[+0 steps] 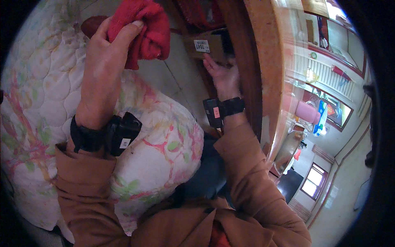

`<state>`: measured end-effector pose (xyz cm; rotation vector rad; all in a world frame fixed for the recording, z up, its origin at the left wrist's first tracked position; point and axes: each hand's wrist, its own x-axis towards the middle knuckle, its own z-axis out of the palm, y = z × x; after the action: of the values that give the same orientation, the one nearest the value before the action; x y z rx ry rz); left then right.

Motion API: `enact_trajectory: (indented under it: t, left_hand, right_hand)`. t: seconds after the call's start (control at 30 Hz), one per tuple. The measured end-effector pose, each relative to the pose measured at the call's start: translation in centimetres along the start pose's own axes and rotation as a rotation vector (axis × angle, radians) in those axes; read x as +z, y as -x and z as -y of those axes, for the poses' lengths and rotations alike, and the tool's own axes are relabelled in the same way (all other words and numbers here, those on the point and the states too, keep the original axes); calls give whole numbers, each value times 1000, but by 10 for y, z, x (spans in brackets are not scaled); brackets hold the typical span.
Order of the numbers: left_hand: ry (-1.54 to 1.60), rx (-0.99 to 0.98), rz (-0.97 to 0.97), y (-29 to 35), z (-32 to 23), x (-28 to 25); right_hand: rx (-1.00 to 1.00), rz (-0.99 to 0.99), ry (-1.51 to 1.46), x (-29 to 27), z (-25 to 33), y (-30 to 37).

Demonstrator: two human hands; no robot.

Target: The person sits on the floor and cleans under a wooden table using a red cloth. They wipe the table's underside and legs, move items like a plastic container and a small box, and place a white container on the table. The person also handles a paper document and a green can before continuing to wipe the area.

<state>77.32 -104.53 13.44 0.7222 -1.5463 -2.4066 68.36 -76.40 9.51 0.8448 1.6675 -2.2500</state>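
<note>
My left hand [106, 47] is closed on a fluffy red cloth [153, 39], with the thumb pressed on top of its bunched folds. The cloth is raised over the edge of the bed. At the right, my right hand [225, 79] reaches into a dark wooden cabinet [249, 70]. Its fingers are stretched out beside the lower edge of a brown cardboard box [216, 43] that bears a white label. Whether the fingertips touch the box I cannot tell. Each wrist wears a black strap with a small black device.
A quilt with a floral pattern [45, 66] covers the bed on the left. Grey floor tiles [175, 76] show between bed and cabinet. Red fabric [201, 14] lies beyond the box. A glossy wooden top [269, 49] runs above the cabinet, with a pink container [307, 112] farther right.
</note>
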Motion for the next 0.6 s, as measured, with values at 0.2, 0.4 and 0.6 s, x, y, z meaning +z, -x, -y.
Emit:
enact_trajectory:
  t: [0.2,0.4,0.6]
  left_hand:
    - [19,-14,-22,0,-2,2]
    - [71,-4,11,0,0,2]
    - [36,-10,33,-3,3,0]
  right_hand:
    - [139,132,135,0,0,-13]
    - [208,-40,-333,-10,-7,-12]
    - [216,-2,-88,-21,-12,34]
